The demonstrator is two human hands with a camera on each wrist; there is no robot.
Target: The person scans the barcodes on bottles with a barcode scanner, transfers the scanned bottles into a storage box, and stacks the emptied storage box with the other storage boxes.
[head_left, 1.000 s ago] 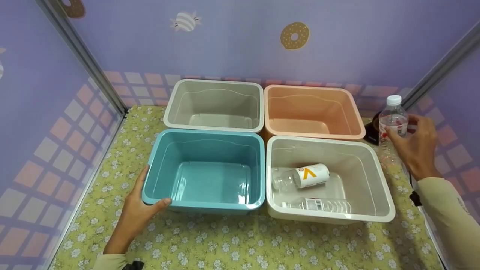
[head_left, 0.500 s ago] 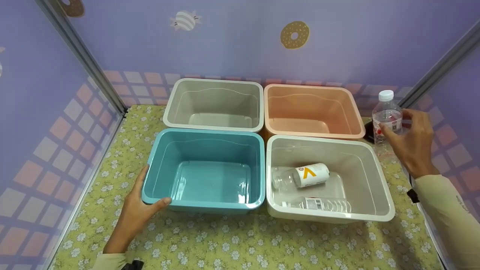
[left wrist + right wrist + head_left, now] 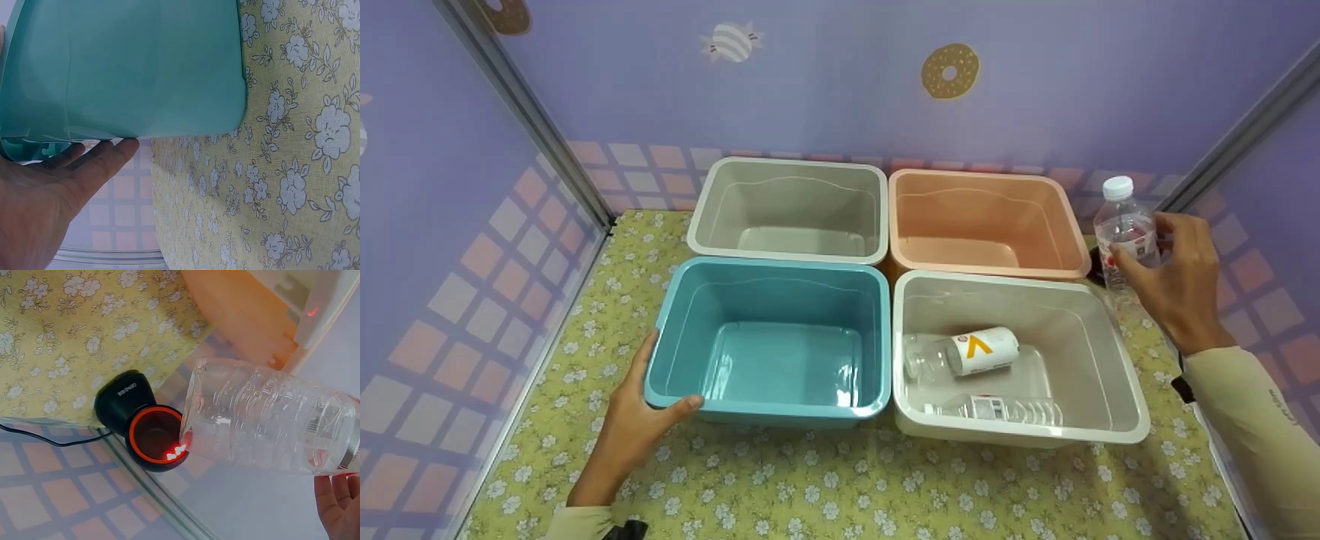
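Observation:
My right hand grips a clear plastic bottle with a white cap, upright above the table at the right. Its label is clear with red and white, and a barcode shows in the right wrist view. The base of the bottle is close to a black barcode scanner with an orange ring and a red light glowing. My left hand rests at the near left corner of the blue bin, thumb on the front rim. In the left wrist view, straight fingers touch the bin's outer wall.
A white bin at the front right holds a bottle with a white label and a clear bottle, both lying down. Behind stand a grey bin and an orange bin. A cable runs from the scanner. Purple walls enclose the table.
My right hand has moved the bottle left and slightly up and away, with the bottle tilting a little. The left hand and the bins have stayed put.

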